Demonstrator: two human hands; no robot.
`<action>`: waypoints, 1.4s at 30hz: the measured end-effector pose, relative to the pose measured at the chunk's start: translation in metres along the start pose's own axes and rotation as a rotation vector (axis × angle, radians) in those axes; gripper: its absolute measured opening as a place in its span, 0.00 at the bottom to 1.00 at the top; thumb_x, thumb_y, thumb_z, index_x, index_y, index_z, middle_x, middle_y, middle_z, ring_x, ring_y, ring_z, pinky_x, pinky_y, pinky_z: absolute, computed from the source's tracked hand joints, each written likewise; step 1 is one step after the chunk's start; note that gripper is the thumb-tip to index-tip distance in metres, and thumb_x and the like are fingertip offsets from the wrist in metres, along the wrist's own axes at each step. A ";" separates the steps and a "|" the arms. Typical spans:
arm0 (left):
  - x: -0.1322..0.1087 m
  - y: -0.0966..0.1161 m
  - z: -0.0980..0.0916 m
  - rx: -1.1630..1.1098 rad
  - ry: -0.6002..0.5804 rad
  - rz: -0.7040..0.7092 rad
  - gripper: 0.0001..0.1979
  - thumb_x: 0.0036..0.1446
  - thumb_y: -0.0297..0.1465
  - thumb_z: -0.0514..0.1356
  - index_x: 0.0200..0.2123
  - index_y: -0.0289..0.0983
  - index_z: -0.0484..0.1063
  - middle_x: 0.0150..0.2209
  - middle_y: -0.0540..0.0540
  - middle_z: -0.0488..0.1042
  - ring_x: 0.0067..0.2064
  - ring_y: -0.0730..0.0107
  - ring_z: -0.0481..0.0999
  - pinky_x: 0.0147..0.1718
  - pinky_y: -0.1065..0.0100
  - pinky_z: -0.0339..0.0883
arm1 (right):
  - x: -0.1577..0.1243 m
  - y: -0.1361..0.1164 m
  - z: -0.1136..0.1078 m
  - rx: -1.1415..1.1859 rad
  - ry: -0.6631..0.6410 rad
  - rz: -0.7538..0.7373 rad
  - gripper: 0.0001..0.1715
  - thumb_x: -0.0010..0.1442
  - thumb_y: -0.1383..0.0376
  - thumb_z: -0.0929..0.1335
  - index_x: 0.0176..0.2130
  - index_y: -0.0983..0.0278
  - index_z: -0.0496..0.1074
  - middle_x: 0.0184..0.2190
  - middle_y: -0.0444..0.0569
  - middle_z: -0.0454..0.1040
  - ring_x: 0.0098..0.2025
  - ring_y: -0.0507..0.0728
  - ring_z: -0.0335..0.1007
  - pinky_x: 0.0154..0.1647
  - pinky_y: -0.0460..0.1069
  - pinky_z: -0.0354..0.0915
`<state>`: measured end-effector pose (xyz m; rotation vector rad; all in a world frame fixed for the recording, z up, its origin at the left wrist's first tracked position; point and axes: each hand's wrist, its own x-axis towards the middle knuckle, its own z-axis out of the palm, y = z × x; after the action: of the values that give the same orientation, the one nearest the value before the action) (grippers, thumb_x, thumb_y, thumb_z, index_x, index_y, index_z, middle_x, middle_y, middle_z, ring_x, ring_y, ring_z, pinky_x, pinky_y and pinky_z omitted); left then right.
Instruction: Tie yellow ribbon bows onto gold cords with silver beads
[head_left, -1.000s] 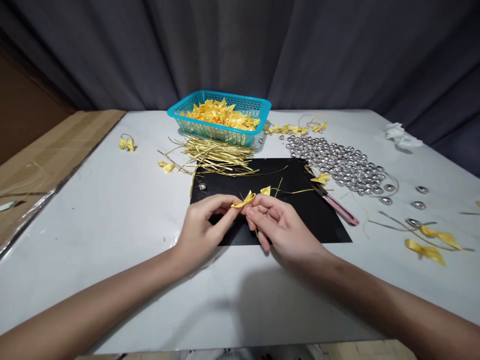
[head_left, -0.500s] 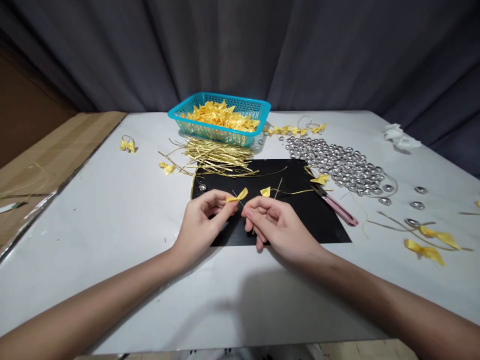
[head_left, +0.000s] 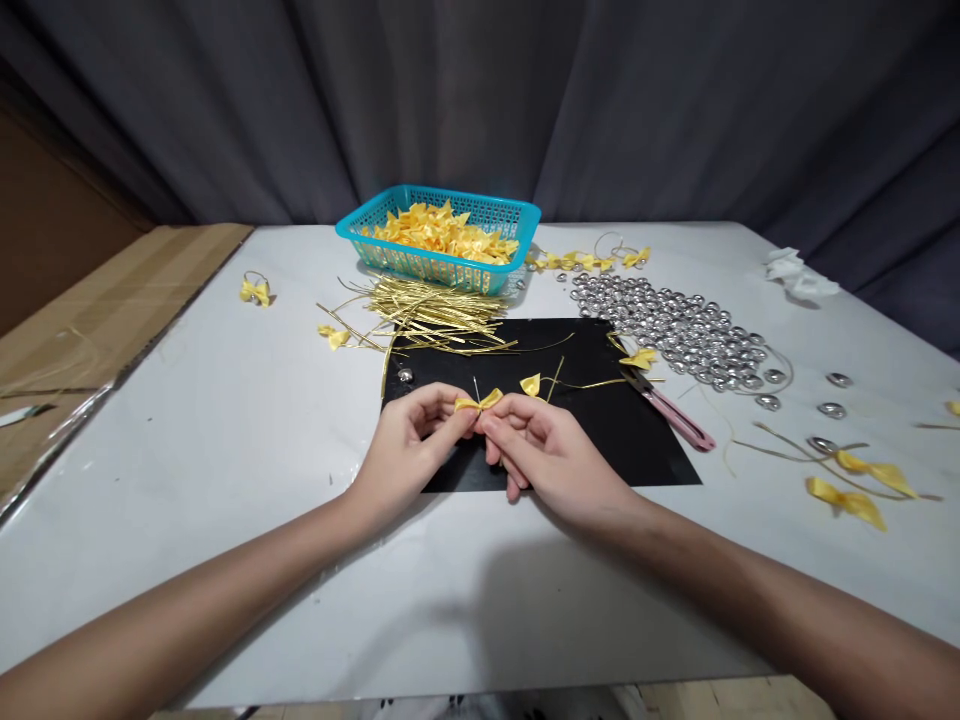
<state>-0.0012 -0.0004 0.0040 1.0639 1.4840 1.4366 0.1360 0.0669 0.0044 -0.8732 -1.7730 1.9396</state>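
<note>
A small yellow ribbon bow (head_left: 480, 402) is pinched in my left hand (head_left: 420, 430), above a black mat. My right hand (head_left: 551, 450) is closed against the bow's right side, its fingertips meeting those of the left. A thin needle (head_left: 475, 386) stands up behind the bow's middle; its lower part is hidden by the bow and the fingers of my right hand. Just beyond the right hand, a loose yellow ribbon piece (head_left: 530, 384) and a thin gold tie (head_left: 556, 379) show over the mat.
Behind the black mat (head_left: 615, 440) are gold twist ties (head_left: 435, 310) and a blue basket (head_left: 345, 232) of yellow bows. Pink-handled snips (head_left: 679, 418) lie at the mat's right edge. Silver beads (head_left: 675, 325) spread beyond them. More bows (head_left: 847, 502) lie at right.
My right hand has come left, up against the bow. The needle, slanted between the hands before, now points up nearly upright behind the bow.
</note>
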 end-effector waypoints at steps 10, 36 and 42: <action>0.001 0.003 0.001 -0.032 -0.047 -0.036 0.04 0.52 0.30 0.60 0.28 0.35 0.70 0.26 0.52 0.72 0.29 0.77 0.71 0.31 0.75 0.65 | 0.000 0.012 0.000 -0.140 0.044 -0.172 0.12 0.62 0.59 0.62 0.32 0.64 0.64 0.24 0.41 0.64 0.20 0.44 0.59 0.16 0.38 0.63; -0.007 -0.003 -0.010 0.550 0.108 0.898 0.08 0.52 0.18 0.60 0.34 0.36 0.71 0.30 0.47 0.77 0.32 0.71 0.75 0.32 0.69 0.69 | -0.011 -0.005 -0.005 -0.275 0.241 -0.522 0.10 0.59 0.65 0.64 0.43 0.62 0.66 0.41 0.49 0.66 0.26 0.46 0.60 0.23 0.43 0.64; -0.008 0.000 -0.009 0.563 0.085 1.003 0.09 0.52 0.18 0.60 0.35 0.36 0.71 0.29 0.47 0.77 0.30 0.72 0.75 0.30 0.70 0.70 | -0.011 -0.005 -0.007 -0.392 0.305 -0.711 0.07 0.58 0.69 0.66 0.39 0.63 0.69 0.40 0.49 0.65 0.28 0.47 0.64 0.25 0.45 0.65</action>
<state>-0.0070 -0.0111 0.0048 2.3479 1.5105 1.7284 0.1481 0.0652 0.0114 -0.5001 -1.9402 0.9827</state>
